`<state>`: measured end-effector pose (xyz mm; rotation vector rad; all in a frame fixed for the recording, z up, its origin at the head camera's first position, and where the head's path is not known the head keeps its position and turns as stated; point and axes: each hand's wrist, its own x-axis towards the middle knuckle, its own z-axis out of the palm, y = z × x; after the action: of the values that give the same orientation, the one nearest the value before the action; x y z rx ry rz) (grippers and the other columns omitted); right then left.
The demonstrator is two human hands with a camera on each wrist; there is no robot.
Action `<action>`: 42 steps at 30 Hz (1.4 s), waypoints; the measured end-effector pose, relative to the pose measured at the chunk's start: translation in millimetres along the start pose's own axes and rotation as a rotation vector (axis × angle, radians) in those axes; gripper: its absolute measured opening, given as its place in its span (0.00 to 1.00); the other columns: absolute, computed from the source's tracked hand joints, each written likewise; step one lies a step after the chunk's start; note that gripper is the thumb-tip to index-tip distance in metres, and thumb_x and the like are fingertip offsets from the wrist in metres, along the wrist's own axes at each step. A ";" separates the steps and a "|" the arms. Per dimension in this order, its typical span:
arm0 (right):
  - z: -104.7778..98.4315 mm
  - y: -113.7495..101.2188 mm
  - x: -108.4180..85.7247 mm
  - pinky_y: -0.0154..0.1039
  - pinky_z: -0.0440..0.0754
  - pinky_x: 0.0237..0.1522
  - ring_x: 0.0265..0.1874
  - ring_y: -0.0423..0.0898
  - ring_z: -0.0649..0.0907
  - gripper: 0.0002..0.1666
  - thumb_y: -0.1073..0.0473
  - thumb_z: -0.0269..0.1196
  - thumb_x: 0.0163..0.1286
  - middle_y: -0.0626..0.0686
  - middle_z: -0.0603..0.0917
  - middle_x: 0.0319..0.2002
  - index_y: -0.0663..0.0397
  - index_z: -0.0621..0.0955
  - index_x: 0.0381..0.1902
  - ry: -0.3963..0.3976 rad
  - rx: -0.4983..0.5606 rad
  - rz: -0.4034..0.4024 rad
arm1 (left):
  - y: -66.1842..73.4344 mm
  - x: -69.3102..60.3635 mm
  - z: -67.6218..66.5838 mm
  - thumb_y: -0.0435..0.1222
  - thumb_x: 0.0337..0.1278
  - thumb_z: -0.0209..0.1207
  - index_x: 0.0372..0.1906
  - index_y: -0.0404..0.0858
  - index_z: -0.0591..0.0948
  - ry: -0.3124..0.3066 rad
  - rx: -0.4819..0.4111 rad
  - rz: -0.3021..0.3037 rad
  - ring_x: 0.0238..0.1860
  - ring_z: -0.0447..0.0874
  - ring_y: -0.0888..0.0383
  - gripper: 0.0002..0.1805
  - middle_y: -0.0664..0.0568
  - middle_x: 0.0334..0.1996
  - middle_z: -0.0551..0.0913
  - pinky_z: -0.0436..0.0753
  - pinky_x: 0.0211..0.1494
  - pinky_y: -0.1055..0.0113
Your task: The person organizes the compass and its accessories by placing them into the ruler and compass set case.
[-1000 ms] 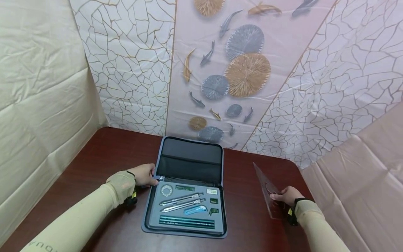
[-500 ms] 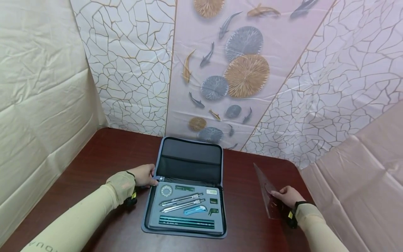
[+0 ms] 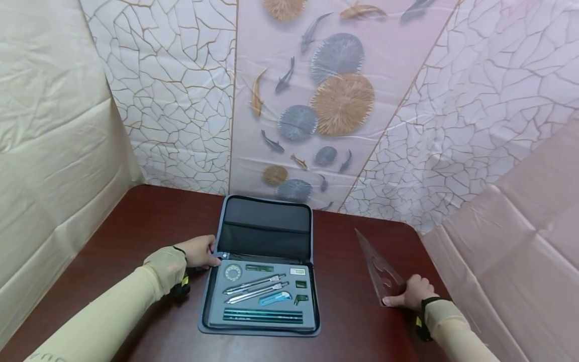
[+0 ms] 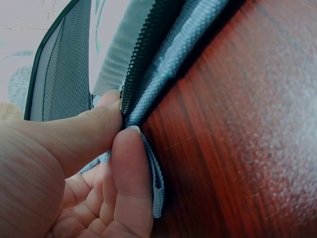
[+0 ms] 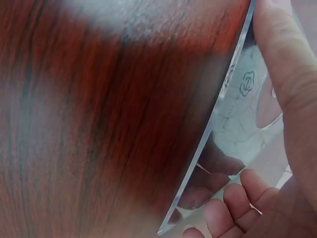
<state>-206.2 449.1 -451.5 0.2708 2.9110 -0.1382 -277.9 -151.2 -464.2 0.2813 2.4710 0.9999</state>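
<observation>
My left hand (image 3: pixel 199 251) pinches the left side of an open grey zip case (image 3: pixel 258 332) near its hinge. In the left wrist view, thumb and fingers close on the edge beside the zip (image 4: pixel 134 67) and a fabric loop (image 4: pixel 157 201). To the right, my right hand (image 3: pixel 416 293) holds a clear triangular set square (image 3: pixel 373 261) at its near end. The right wrist view shows the thumb along the set square (image 5: pixel 237 116) and curled fingers (image 5: pixel 237 201) at another edge. The set square's long point faces away from me; its near corner is partly hidden by the thumb.
Inside the case's foam lie two compasses (image 3: pixel 255 292), a blue cutter (image 3: pixel 275 298), dark green pencils (image 3: pixel 262 315), a round protractor-like disc (image 3: pixel 232 272), an eraser (image 3: pixel 297 271) and small green pieces. Cloth-covered walls enclose the dark red table (image 3: pixel 172 216).
My right hand has shifted its hold, the thumb sliding to the set square's near corner. The head view has turned slightly right. My left hand stays on the case.
</observation>
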 end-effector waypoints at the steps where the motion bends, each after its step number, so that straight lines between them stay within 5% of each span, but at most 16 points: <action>1: 0.5 -1.1 0.8 0.63 0.74 0.40 0.34 0.67 0.74 0.69 0.21 0.73 0.27 0.73 0.70 0.34 0.81 0.66 0.40 0.002 0.003 0.007 | -1.3 -0.1 -0.1 0.36 0.52 0.70 0.33 0.35 0.69 0.003 0.002 -0.002 0.17 0.72 0.59 0.18 0.50 0.16 0.73 0.72 0.24 0.67; 22: 0.5 -4.2 4.7 0.61 0.76 0.41 0.36 0.71 0.75 0.72 0.19 0.71 0.28 0.79 0.68 0.33 0.83 0.61 0.39 0.003 0.016 0.081 | -2.7 0.0 -2.5 0.37 0.52 0.70 0.33 0.36 0.70 0.024 0.005 -0.035 0.19 0.74 0.57 0.18 0.49 0.19 0.75 0.70 0.23 0.67; 32: -3.0 -20.5 5.1 0.61 0.75 0.42 0.35 0.66 0.76 0.70 0.20 0.71 0.34 0.71 0.71 0.31 0.86 0.66 0.41 -0.066 0.017 0.007 | -3.9 -0.1 -5.6 0.37 0.51 0.71 0.34 0.36 0.70 0.029 0.020 -0.036 0.19 0.75 0.57 0.19 0.48 0.20 0.76 0.72 0.24 0.67; 36: -11.5 -31.6 9.7 0.61 0.75 0.44 0.38 0.69 0.76 0.71 0.20 0.69 0.36 0.74 0.71 0.37 0.86 0.64 0.46 -0.096 0.028 0.010 | -4.7 2.1 -3.7 0.37 0.51 0.71 0.33 0.36 0.70 0.024 0.010 -0.026 0.20 0.76 0.57 0.19 0.48 0.21 0.76 0.73 0.25 0.67; 42: -32.2 -46.8 45.2 0.63 0.71 0.51 0.55 0.75 0.68 0.66 0.27 0.67 0.52 0.82 0.63 0.56 0.79 0.59 0.62 -0.095 0.258 -0.042 | -3.8 4.5 2.6 0.36 0.50 0.71 0.32 0.36 0.70 0.019 0.008 -0.003 0.19 0.74 0.57 0.19 0.48 0.19 0.74 0.75 0.25 0.67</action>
<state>-265.1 414.7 -426.8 0.2364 2.8024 -0.5202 -280.6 -150.8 -470.0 0.2719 2.4926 0.9955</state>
